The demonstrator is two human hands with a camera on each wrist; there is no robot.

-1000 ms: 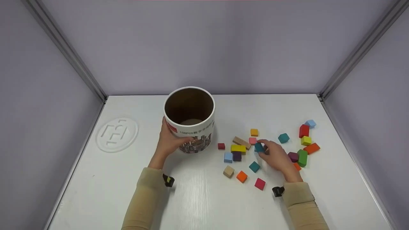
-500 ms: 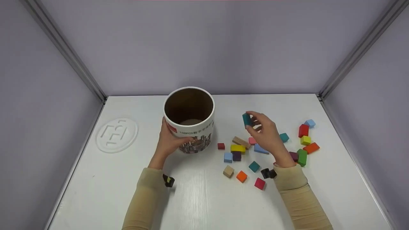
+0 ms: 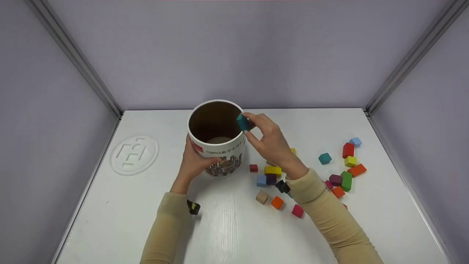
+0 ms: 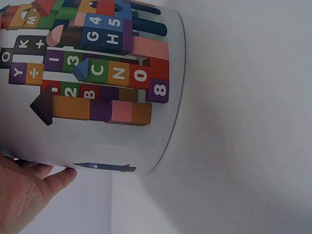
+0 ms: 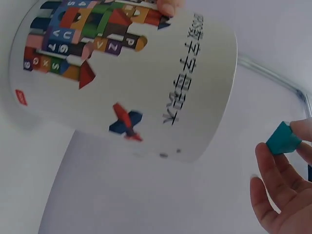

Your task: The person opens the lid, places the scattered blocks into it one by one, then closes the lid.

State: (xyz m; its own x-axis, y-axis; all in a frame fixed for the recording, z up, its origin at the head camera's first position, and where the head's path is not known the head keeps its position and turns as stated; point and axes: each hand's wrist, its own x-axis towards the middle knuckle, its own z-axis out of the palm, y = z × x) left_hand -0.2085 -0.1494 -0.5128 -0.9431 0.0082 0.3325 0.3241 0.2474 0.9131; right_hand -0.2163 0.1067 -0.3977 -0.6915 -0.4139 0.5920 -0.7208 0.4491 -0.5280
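So the right hand [image 3: 269,141] has a teal block [image 3: 242,122] pinched between thumb and fingertips, held up right by the right side of the big white tub [image 3: 220,148]. From the head view the block overlaps the tub's rim, but the right wrist view shows it's above the rim and not touching it, can't really tell how far over the opening it is. Left hand [image 3: 196,161] is wrapped round the tub's near left side, thumb across the front, and the tub's standing upright on the white table [image 3: 220,227]. Just right of the tub there's a little dark red block [image 3: 253,168], then a yellow block [image 3: 273,171] next to a dark purple block [image 3: 271,179], with a tan block [image 3: 262,197] and an orange block [image 3: 277,202] closer to the person. Some blocks there are partly hidden by the right arm. Farther right it's another loose bunch, including a green block [image 3: 346,181] and a teal cube [image 3: 324,158] sitting apart from the others. Over on the left a clear round disc [image 3: 134,155] with raised shapes lies flat, well apart from the blocks
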